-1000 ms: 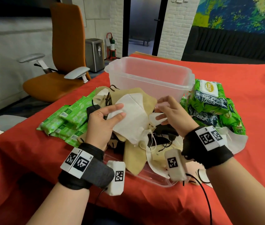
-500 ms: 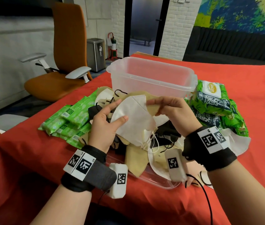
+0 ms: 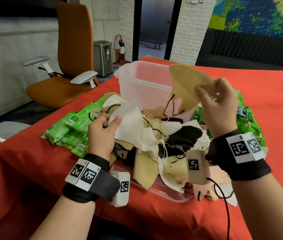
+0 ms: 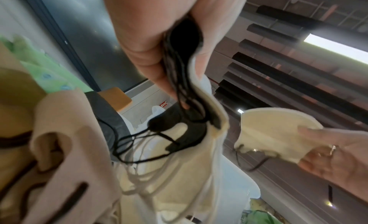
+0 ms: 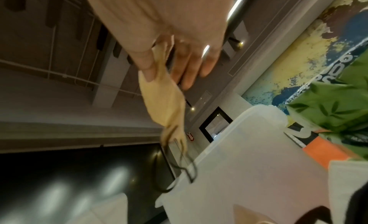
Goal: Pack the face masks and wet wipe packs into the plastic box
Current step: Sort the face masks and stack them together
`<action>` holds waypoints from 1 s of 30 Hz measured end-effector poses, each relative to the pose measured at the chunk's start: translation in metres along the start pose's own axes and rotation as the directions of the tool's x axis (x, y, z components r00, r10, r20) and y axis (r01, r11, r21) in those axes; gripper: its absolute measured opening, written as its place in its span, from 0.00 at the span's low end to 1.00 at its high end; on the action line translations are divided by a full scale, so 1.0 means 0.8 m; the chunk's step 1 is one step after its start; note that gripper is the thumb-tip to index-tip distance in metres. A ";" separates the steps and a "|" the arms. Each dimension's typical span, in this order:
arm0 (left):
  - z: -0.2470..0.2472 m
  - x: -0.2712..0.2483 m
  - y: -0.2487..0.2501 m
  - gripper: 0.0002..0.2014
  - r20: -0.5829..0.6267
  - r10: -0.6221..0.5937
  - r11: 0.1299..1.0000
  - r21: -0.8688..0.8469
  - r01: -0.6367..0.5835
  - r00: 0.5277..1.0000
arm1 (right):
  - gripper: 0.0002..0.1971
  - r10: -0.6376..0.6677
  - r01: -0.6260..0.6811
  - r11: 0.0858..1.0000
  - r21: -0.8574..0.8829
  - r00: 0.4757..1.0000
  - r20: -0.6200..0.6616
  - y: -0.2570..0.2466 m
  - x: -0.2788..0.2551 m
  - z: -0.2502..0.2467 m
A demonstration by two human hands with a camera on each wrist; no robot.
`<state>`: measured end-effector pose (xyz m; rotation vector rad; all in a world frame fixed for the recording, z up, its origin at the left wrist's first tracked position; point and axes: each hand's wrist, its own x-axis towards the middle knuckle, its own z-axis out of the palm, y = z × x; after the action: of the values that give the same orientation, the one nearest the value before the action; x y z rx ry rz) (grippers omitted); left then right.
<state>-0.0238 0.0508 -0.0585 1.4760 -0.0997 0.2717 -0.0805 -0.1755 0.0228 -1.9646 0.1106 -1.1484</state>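
Note:
My right hand (image 3: 213, 99) pinches a tan face mask (image 3: 187, 85) by one corner and holds it up in front of the clear plastic box (image 3: 137, 80); its black ear loops dangle. The right wrist view shows the same tan mask (image 5: 165, 99) hanging from thumb and fingers beside the box (image 5: 249, 164). My left hand (image 3: 102, 129) grips a white mask (image 3: 130, 122) together with black ear loops (image 4: 183, 79) over the pile of tan, white and black masks (image 3: 163, 153). Green wet wipe packs lie left (image 3: 71, 127) and right (image 3: 246, 116) of the pile.
A clear lid or tray (image 3: 163, 193) lies under the mask pile near the front table edge. The red tablecloth (image 3: 33, 161) covers the table. An orange office chair (image 3: 67, 66) stands off the table's left side, a steel bin (image 3: 102, 58) beyond it.
My right hand has pulled the tan mask out of the pile and lifted it up and to the right, in front of the box. The left hand keeps its hold on the white mask.

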 end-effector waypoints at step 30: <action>0.018 -0.027 0.018 0.06 0.338 0.005 1.000 0.004 -0.007 0.941 | 0.10 0.151 -0.242 0.968 0.059 0.757 0.636 -0.028 -0.038 0.041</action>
<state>-0.0469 0.0346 -0.0483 1.5162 -0.3806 0.0204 -0.0804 -0.1276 0.0101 -2.0508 -0.1133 -0.3057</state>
